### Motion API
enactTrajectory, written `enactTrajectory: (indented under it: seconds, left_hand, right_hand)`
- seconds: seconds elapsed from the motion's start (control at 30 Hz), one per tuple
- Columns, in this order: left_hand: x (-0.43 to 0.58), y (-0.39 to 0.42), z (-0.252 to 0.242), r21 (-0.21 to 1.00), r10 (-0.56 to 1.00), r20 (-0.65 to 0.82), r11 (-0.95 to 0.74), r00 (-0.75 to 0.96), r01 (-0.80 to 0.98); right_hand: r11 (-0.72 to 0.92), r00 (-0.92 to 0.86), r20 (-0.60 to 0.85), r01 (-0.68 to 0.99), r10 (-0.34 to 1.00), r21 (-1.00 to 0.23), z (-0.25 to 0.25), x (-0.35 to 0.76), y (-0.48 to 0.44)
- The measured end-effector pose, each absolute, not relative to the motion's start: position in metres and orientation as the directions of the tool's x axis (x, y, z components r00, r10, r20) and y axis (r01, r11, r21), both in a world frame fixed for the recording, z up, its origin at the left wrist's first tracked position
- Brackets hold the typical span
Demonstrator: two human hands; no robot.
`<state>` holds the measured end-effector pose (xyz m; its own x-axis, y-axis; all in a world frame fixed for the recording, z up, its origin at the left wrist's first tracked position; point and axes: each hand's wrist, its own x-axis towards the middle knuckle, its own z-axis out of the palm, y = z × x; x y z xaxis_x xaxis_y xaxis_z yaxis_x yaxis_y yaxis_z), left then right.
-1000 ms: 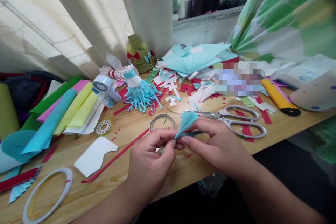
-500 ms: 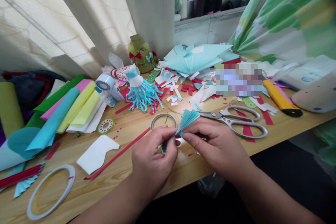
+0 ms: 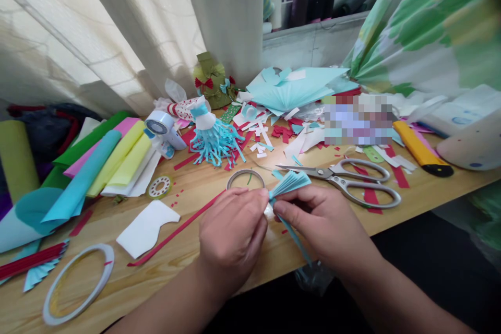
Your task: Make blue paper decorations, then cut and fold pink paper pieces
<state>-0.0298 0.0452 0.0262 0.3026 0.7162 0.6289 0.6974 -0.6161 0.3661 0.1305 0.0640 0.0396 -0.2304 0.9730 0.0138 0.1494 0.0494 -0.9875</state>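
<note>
A pleated light-blue paper fan [image 3: 291, 183] is held above the front of the table, its folds spreading toward the right. My left hand [image 3: 235, 227] is closed round its gathered middle, with the back of the hand turned up so that the far part of the paper is hidden. My right hand [image 3: 319, 214] pinches a narrow blue paper strip [image 3: 295, 237] beside the gathered point; the strip hangs down below the fingers. Just behind my hands lie the scissors [image 3: 344, 177], blades partly apart, and a roll of tape [image 3: 246, 173].
Left on the wooden table are a white double-sided tape ring [image 3: 78, 284], a white paper cut-out [image 3: 147, 228], a long red strip [image 3: 176, 227] and rolled coloured papers [image 3: 84, 177]. Behind stand a blue fringed paper piece [image 3: 215, 138] and scattered scraps. A yellow utility knife [image 3: 422, 148] lies right.
My left hand has turned over, back upward, around the fan's middle. The fan has tipped to the right, and the blue strip now hangs below my right hand.
</note>
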Motion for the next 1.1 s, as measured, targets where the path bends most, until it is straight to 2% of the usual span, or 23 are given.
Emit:
enactTrajectory:
  seconds: [0.23, 0.33, 0.53, 0.63, 0.73, 0.83, 0.97, 1.1]
  left_hand:
    - [-0.026, 0.045, 0.028, 0.415, 0.706, 0.646, -0.644, 0.290, 0.643]
    - [-0.026, 0.044, 0.031, 0.491, 0.731, 0.621, -0.644, 0.283, 0.587]
    - [-0.026, 0.045, 0.036, 0.673, 0.844, 0.522, -0.496, 0.124, 0.548]
    - [-0.026, 0.049, 0.036, 0.797, 0.915, 0.403, -0.361, 0.019, 0.484]
    - [-0.027, 0.052, 0.037, 0.910, 0.979, 0.194, -0.157, -0.059, 0.384]
    - [-0.028, 0.054, 0.037, 0.946, 0.997, 0.060, -0.040, -0.051, 0.322]
    - [-0.028, 0.054, 0.037, 0.949, 1.000, 0.005, -0.002, -0.009, 0.314]
    - [-0.028, 0.056, 0.036, 0.946, 1.000, -0.023, 0.016, 0.019, 0.323]
  right_hand:
    - [-0.006, -0.225, -0.015, 0.041, 0.974, -0.999, 0.037, 0.132, 0.066]
    - [-0.016, -0.246, -0.015, -0.005, 0.969, -1.000, 0.037, 0.134, 0.066]
    - [-0.022, -0.312, -0.026, 0.015, 0.950, -1.000, 0.038, 0.135, 0.066]
    - [0.010, -0.342, 0.002, 0.023, 0.940, -1.000, 0.040, 0.134, 0.066]
    - [0.068, -0.357, 0.042, 0.060, 0.933, -0.996, 0.040, 0.134, 0.066]
    - [0.163, -0.365, 0.106, 0.129, 0.925, -0.978, 0.039, 0.136, 0.068]
    - [0.295, -0.408, 0.186, 0.225, 0.894, -0.928, 0.038, 0.140, 0.070]
    - [0.361, -0.423, 0.183, 0.392, 0.887, -0.846, 0.037, 0.144, 0.072]
